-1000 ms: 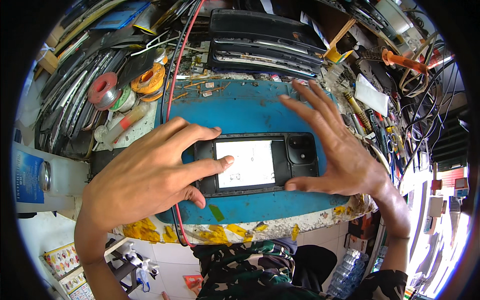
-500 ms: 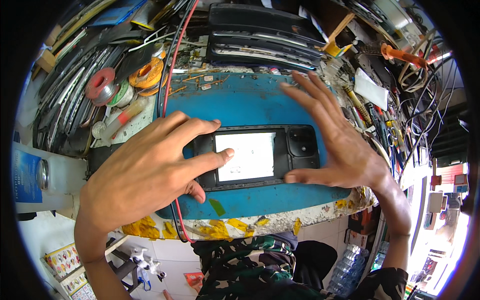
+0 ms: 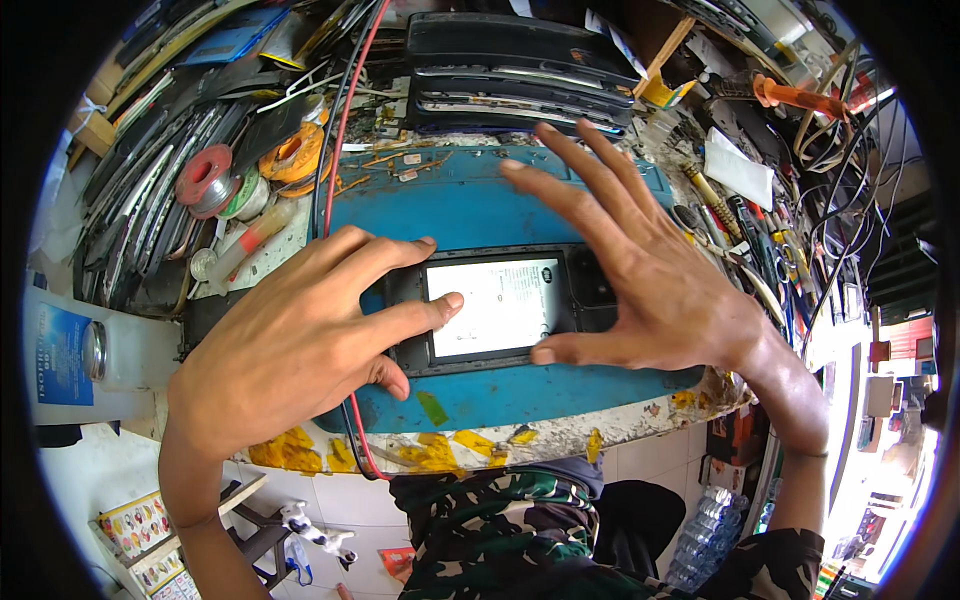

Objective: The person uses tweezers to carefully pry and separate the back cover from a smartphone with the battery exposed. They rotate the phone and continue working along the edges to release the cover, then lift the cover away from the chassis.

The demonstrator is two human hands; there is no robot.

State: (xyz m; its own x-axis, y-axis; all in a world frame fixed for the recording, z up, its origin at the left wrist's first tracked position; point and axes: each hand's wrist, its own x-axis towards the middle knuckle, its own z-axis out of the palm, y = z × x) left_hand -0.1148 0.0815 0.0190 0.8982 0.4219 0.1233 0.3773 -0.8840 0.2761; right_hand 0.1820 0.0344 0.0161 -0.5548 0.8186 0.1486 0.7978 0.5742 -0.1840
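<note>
A black opened phone (image 3: 405, 318) lies crosswise on the blue work mat (image 3: 430, 217). A pale, brightly lit battery (image 3: 500, 300) with print on it fills its middle. My left hand (image 3: 290, 340) grips the phone's left end: one finger rests on the battery's left side, another reaches the top edge, and the thumb is at the lower edge. My right hand (image 3: 660, 280) spreads its fingers over the phone's right end and holds nothing. Its thumb points at the battery's lower right corner; whether it touches is unclear. The hand covers part of the right end.
Wire spools (image 3: 204, 180) and stacked phone parts (image 3: 125, 205) crowd the left. Black panels (image 3: 520, 45) are piled at the back. Pens and tools (image 3: 770, 235) lie at right. A red cable (image 3: 340, 145) crosses the mat. A bottle (image 3: 135, 350) stands at left.
My right hand has shifted left over the phone, covering more of its right end. Glare on the battery has lessened, so its print shows. My left hand keeps its place on the phone.
</note>
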